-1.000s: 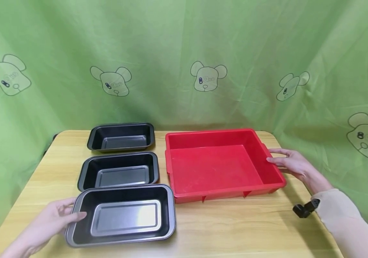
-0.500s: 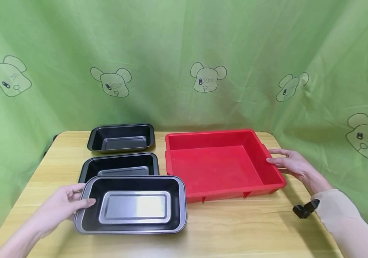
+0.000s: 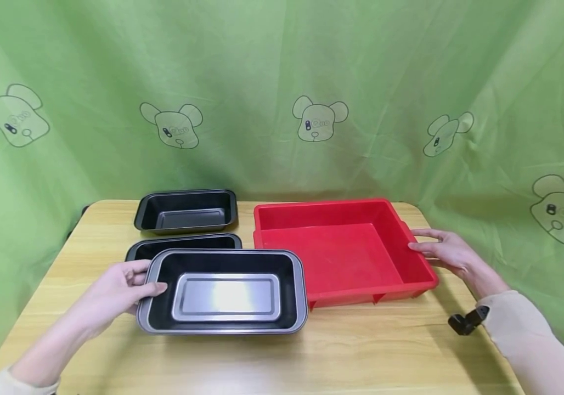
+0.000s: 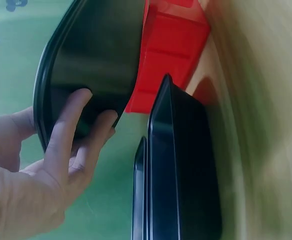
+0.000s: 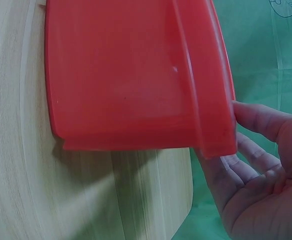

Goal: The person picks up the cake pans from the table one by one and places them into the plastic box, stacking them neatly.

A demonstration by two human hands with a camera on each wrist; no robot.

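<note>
My left hand grips the left rim of a dark metal loaf pan, its thumb inside the pan. In the left wrist view, the fingers press against the outside of that pan. Held above the table, the pan overlaps the lower left corner of a red plastic tray in the head view. My right hand holds the tray's right rim; in the right wrist view, its thumb and fingers lie around the lip of the tray.
A second loaf pan sits on the wooden table, partly hidden behind the held one. Behind it stands a third pan. Green cloth with bear-head outlines hangs around the table's back and sides.
My left hand has raised the loaf pan and carried it right and away from me, toward the red tray. The right hand and the tray have stayed in place.
</note>
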